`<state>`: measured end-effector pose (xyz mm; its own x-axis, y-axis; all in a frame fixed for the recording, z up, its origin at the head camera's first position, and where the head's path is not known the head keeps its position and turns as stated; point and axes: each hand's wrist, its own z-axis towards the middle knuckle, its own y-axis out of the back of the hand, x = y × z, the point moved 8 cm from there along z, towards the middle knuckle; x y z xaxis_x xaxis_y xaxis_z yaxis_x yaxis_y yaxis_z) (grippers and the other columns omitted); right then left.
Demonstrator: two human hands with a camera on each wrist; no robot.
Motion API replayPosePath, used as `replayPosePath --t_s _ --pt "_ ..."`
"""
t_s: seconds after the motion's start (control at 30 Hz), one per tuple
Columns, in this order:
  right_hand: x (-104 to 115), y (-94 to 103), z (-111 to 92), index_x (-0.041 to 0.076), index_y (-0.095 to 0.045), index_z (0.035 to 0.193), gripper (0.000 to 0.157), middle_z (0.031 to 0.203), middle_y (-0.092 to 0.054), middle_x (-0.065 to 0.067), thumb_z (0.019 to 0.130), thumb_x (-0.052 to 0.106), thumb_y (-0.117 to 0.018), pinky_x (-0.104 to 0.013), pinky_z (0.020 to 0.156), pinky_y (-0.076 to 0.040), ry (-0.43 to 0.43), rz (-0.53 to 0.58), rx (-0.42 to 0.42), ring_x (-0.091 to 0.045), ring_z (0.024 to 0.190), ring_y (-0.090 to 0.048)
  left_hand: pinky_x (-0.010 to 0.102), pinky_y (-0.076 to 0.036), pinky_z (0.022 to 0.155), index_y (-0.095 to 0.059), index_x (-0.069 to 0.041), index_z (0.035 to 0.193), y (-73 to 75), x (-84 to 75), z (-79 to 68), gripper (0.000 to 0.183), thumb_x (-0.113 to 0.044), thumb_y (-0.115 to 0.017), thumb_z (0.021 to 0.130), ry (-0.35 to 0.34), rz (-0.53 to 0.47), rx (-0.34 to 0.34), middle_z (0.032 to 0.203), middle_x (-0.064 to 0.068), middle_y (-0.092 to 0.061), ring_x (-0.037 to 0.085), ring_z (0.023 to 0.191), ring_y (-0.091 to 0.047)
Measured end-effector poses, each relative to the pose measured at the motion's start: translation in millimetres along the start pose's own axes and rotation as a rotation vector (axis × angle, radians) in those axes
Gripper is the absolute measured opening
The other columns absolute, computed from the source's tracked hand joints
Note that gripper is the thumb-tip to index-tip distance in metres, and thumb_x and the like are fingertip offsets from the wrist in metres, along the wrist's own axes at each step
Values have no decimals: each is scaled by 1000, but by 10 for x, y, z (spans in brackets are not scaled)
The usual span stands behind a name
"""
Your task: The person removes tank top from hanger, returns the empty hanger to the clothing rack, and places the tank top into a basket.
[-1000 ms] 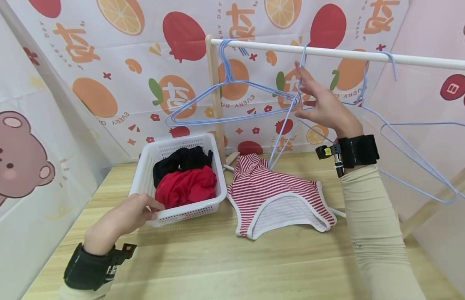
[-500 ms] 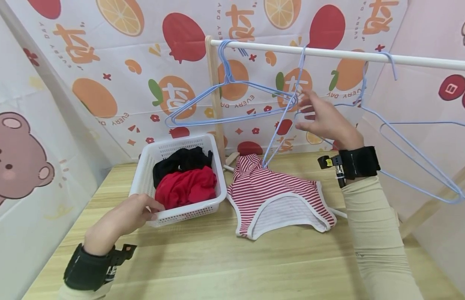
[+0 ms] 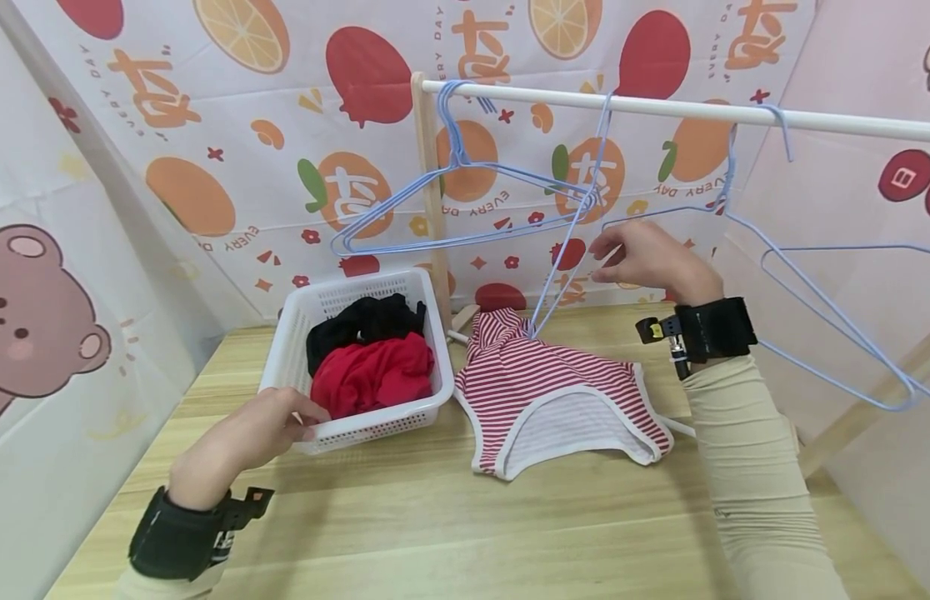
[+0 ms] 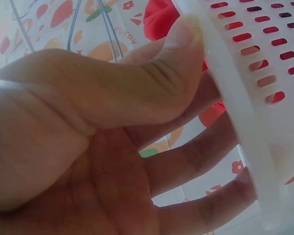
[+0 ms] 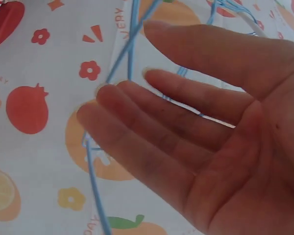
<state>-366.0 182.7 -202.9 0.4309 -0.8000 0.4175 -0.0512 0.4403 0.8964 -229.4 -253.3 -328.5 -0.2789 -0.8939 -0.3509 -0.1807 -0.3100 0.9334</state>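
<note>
My left hand [image 3: 243, 437] holds the near left corner of a white plastic basket [image 3: 375, 425]. In the left wrist view the thumb lies on the basket's rim [image 4: 235, 107], with the fingers round its other side. Inside are a red cloth garment [image 3: 375, 375] and a black one [image 3: 367, 321]. My right hand [image 3: 652, 257] is in the air below the rod, fingers loosely extended and holding nothing. Just left of it, a blue wire hanger [image 3: 558, 258] hangs edge-on from the rod. Its lower end overlaps a red-and-white striped garment [image 3: 540, 367] with white trim, spread on the table.
A white rod [image 3: 682, 106] on a wooden post [image 3: 429, 192] runs across the back. Several blue hangers [image 3: 405, 187] hang bunched at its left end, others [image 3: 832, 292] at the right. The wooden table [image 3: 465, 533] extends in front, with a printed cloth backdrop [image 3: 285, 108] behind.
My right hand has come down from near the middle hanger's hook to beside its lower half, fingers drawing closer together. That hanger swung slightly. The left hand and basket stay put.
</note>
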Motion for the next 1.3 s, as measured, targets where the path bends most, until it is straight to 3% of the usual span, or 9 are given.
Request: replayPosePath --t_s 0.17,0.37,0.6,0.77,1.0,1.3 --pt "-64 -155 33 -5 -66 127 41 127 -67 -25 92 13 -75 -51 95 -57 -37 2 87 -40 115 -69 38 -55 71 -80 -5 103 -2 -1 0 23 3 -81 80 10 0 3 93 10 -72 25 87 -59" --pt "-135 -430 53 -5 -62 134 50 135 -62 -26 93 19 -76 -44 82 -61 -87 -15 246 -36 107 -69 38 -56 71 -80 -5 103 9 4 -3 24 3 -82 80 22 2 3 94 10 -72 25 87 -59" --pt "-256 -811 79 5 -57 144 55 146 -53 -26 94 20 -75 -46 81 -62 -101 40 385 -41 123 -61 40 -57 72 -81 -6 104 7 15 -7 24 2 -82 81 45 -6 6 95 11 -72 27 89 -58" --pt "-310 -999 108 8 -53 147 57 148 -50 -25 95 18 -74 -49 84 -61 -126 82 426 -42 131 -54 39 -57 71 -81 -6 103 0 19 -16 24 3 -81 81 52 -18 8 94 10 -71 27 90 -57" --pt "-355 -1210 168 11 -49 150 63 146 -53 -25 94 21 -76 -51 89 -60 -156 54 467 -42 130 -56 39 -57 71 -80 -5 103 6 31 -7 24 2 -82 81 53 -7 7 94 10 -71 26 89 -58" --pt "-309 -1409 255 14 -50 151 66 148 -50 -26 92 21 -79 -46 83 -62 -114 25 474 -39 126 -58 36 -54 70 -81 -6 102 9 30 -2 23 3 -81 80 25 -4 -6 91 7 -71 22 85 -59"
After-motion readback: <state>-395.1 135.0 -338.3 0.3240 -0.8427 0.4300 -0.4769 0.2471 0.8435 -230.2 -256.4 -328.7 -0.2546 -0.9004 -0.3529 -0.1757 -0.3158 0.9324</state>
